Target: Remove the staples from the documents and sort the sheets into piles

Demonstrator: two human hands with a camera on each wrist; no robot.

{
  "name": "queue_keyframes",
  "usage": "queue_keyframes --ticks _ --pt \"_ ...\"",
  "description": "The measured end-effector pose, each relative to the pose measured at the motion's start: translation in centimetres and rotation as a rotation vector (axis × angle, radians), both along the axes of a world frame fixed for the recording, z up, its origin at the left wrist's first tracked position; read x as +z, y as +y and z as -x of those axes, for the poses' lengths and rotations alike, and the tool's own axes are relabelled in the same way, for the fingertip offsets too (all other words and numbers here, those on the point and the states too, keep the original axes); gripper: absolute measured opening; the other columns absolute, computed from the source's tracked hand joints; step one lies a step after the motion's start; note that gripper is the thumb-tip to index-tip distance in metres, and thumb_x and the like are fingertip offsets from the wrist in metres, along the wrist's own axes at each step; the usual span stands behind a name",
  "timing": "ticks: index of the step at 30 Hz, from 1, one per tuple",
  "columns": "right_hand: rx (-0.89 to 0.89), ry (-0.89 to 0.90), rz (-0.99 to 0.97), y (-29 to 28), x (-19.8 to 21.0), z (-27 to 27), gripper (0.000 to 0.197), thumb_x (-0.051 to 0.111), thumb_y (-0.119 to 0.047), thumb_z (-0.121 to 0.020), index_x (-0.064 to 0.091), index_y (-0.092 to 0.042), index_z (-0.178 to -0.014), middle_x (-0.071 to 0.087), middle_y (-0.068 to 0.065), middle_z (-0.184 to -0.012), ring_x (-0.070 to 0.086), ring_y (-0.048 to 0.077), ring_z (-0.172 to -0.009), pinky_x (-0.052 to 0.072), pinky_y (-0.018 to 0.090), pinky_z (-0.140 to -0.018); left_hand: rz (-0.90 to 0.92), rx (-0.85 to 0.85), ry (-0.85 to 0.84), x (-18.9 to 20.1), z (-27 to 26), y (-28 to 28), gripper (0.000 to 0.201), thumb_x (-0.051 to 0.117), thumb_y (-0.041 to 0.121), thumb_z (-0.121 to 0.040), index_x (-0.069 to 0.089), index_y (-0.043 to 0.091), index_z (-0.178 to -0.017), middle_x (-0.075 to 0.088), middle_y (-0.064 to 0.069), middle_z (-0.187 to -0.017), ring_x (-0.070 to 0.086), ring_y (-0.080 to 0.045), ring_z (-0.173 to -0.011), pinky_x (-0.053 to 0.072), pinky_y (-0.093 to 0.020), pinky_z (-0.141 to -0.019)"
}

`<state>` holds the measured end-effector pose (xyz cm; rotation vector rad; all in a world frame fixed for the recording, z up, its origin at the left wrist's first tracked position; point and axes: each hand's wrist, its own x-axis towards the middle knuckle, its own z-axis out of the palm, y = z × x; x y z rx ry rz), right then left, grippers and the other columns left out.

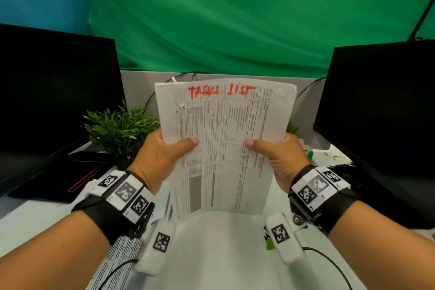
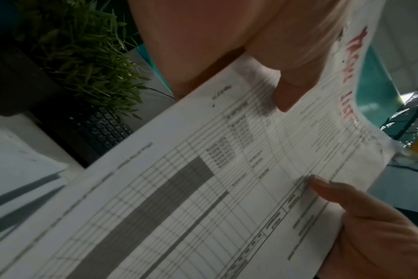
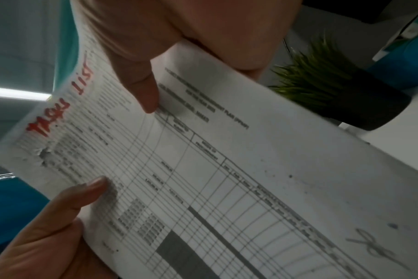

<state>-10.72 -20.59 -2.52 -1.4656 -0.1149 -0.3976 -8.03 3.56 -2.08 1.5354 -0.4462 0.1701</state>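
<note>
I hold a stack of printed sheets (image 1: 223, 143) upright above the desk; the top page is a table with "TASKS LIST" written in red across its top. My left hand (image 1: 164, 155) grips the stack's left edge, thumb on the front. My right hand (image 1: 277, 155) grips the right edge the same way. The left wrist view shows the same document (image 2: 203, 188) with my left thumb (image 2: 289, 88) on it; the right wrist view shows the document (image 3: 227, 169) under my right thumb (image 3: 143, 88). A torn, rough patch (image 3: 44, 152) marks the page near its top left corner. No staple is visible.
Dark monitors stand at the left (image 1: 54, 82) and right (image 1: 381, 101). A small green plant (image 1: 120, 127) sits behind my left hand, and a second plant (image 3: 322, 79) to the right. Other printed sheets (image 1: 117, 256) lie on the white desk (image 1: 219, 254) under my left wrist. A black keyboard (image 2: 100, 130) lies near the plant.
</note>
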Motion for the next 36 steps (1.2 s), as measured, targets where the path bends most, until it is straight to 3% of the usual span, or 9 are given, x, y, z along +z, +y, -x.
queue_keyframes --ticks 13,17,19,21,23,25,31,33,36 --pt "0.120 0.149 0.110 -1.0 -0.1 0.4 0.036 0.077 0.000 -0.080 0.070 -0.015 -0.111 0.076 0.005 -0.110 0.072 0.024 -0.103 0.059 0.041 -0.086 0.018 0.130 0.000 -0.2 -0.4 -0.7 0.037 0.074 0.009 -0.089 0.068 0.010 -0.126 0.076 -0.005 -0.114 0.075 -0.020 -0.102 0.059 -0.047 -0.094" --pt "-0.074 0.372 0.873 -5.9 2.7 0.6 0.035 0.075 -0.019 -0.086 0.066 -0.016 -0.121 0.070 0.006 -0.115 0.069 0.023 -0.102 0.059 0.041 -0.090 -0.095 0.220 -0.198 2.2 -0.5 -0.2 0.035 0.073 0.016 -0.092 0.067 0.013 -0.126 0.070 0.008 -0.108 0.067 0.017 -0.074 0.054 -0.006 -0.066" --pt "-0.265 0.557 1.513 -8.0 2.2 0.6 0.037 0.068 -0.030 -0.090 0.066 -0.009 -0.120 0.065 0.008 -0.108 0.065 0.027 -0.099 0.057 0.042 -0.091 -0.173 0.279 -0.252 3.5 -0.3 0.3 0.038 0.077 0.041 -0.086 0.069 0.020 -0.118 0.069 0.004 -0.112 0.070 0.010 -0.080 0.058 -0.014 -0.071" --pt "-0.311 0.755 1.776 -9.2 0.1 0.8 0.050 0.066 -0.047 -0.087 0.065 -0.009 -0.118 0.060 0.008 -0.101 0.063 0.029 -0.100 0.055 0.040 -0.091 -0.281 0.371 -0.257 3.9 -0.2 0.4 0.071 0.076 0.075 -0.066 0.070 0.020 -0.112 0.074 0.000 -0.108 0.074 -0.019 -0.096 0.061 -0.040 -0.083" --pt "-0.267 0.864 1.785 -9.5 -2.7 1.2 0.057 0.064 -0.057 -0.085 0.064 -0.011 -0.119 0.064 0.008 -0.110 0.063 0.029 -0.107 0.053 0.038 -0.093 -0.261 0.324 -0.239 3.9 0.0 0.3 0.052 0.079 0.061 -0.073 0.071 0.023 -0.107 0.072 0.007 -0.096 0.072 -0.024 -0.092 0.062 -0.028 -0.075" --pt "-0.201 0.919 1.754 -9.7 -5.4 1.4 0.058 0.064 -0.055 -0.087 0.062 -0.009 -0.122 0.065 0.009 -0.120 0.062 0.028 -0.111 0.052 0.036 -0.093 -0.246 0.264 -0.244 3.7 0.1 -0.1 0.025 0.078 0.027 -0.087 0.069 0.024 -0.111 0.067 0.013 -0.092 0.067 -0.008 -0.083 0.054 -0.007 -0.060" --pt "-0.302 0.918 1.545 -9.3 -6.8 0.7 0.046 0.060 -0.042 -0.091 0.059 -0.011 -0.125 0.065 0.007 -0.121 0.063 0.025 -0.110 0.050 0.032 -0.090 -0.236 0.173 -0.207 2.7 0.4 0.0 0.012 0.074 0.013 -0.089 0.073 0.020 -0.098 0.077 0.008 -0.091 0.075 -0.009 -0.080 0.062 -0.024 -0.068" --pt "-0.367 0.860 1.306 -9.2 -5.1 0.8 0.045 0.066 -0.042 -0.088 0.059 -0.012 -0.122 0.066 0.006 -0.113 0.064 0.023 -0.102 0.052 0.031 -0.084 -0.222 0.154 -0.210 2.8 0.6 0.1 0.012 0.073 0.010 -0.090 0.074 0.022 -0.094 0.080 0.008 -0.086 0.075 -0.007 -0.080 0.061 -0.019 -0.065" --pt "-0.428 0.560 0.561 -8.9 -1.2 1.3 0.036 0.077 -0.034 -0.082 0.064 -0.014 -0.108 0.069 0.010 -0.094 0.068 0.026 -0.082 0.060 0.038 -0.070 -0.185 0.121 -0.183 3.0 1.2 0.2 0.017 0.072 0.009 -0.090 0.075 0.024 -0.097 0.080 0.011 -0.092 0.077 -0.012 -0.084 0.064 -0.030 -0.072"
